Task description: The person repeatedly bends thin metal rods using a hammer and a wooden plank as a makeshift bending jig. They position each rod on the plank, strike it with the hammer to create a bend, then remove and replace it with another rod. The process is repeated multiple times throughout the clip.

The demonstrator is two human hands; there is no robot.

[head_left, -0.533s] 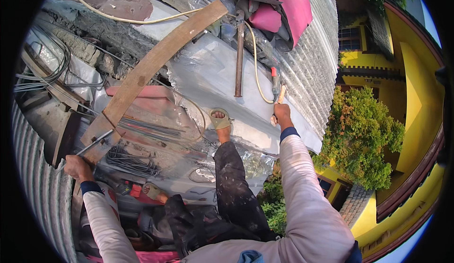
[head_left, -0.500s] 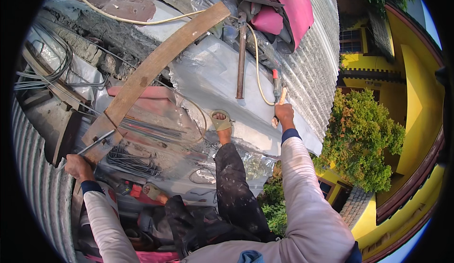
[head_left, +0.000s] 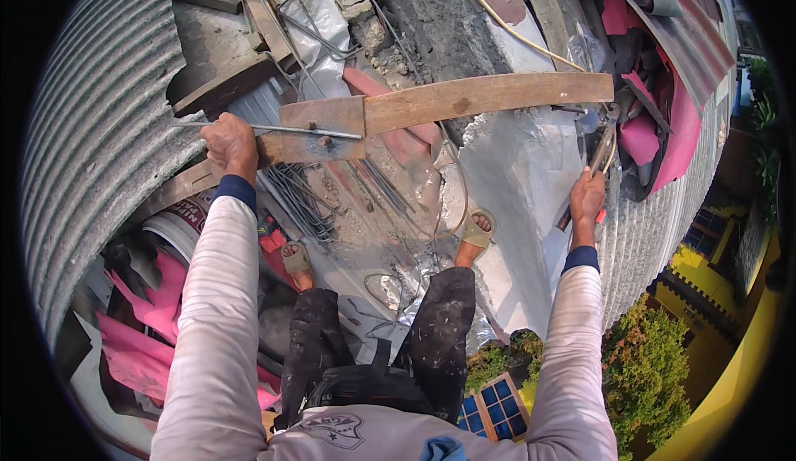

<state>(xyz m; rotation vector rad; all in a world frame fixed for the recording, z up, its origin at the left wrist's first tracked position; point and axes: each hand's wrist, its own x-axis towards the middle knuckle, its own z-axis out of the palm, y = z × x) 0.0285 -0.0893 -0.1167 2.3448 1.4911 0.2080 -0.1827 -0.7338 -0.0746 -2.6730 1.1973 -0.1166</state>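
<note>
My left hand point(head_left: 232, 146) is closed around a thin metal rod point(head_left: 290, 129), lying across the bolted joint of a long, curved wooden plank point(head_left: 464, 94). My right hand point(head_left: 588, 197) is closed on a wood-handled tool point(head_left: 602, 148) at the right, its head hard to make out. Beside that hand a cream cable point(head_left: 611, 156) and a red-tipped power tool point(head_left: 599, 215) show, partly hidden behind it. A dark tool bag point(head_left: 356, 386) is at my waist.
I stand in sandals on a rubble-strewn roof between corrugated sheets point(head_left: 108, 146). Wire coils point(head_left: 298, 204), a printed bucket point(head_left: 174, 225) and torn pink sheeting point(head_left: 141, 353) surround me. Another pink pile point(head_left: 663, 154) is upper right. Beyond the edge are treetops point(head_left: 638, 370) and a yellow building.
The view has swung round, so the plank now runs nearly level across it. My left hand appears higher, still on the rod; my right hand appears farther right, still on its tool.
</note>
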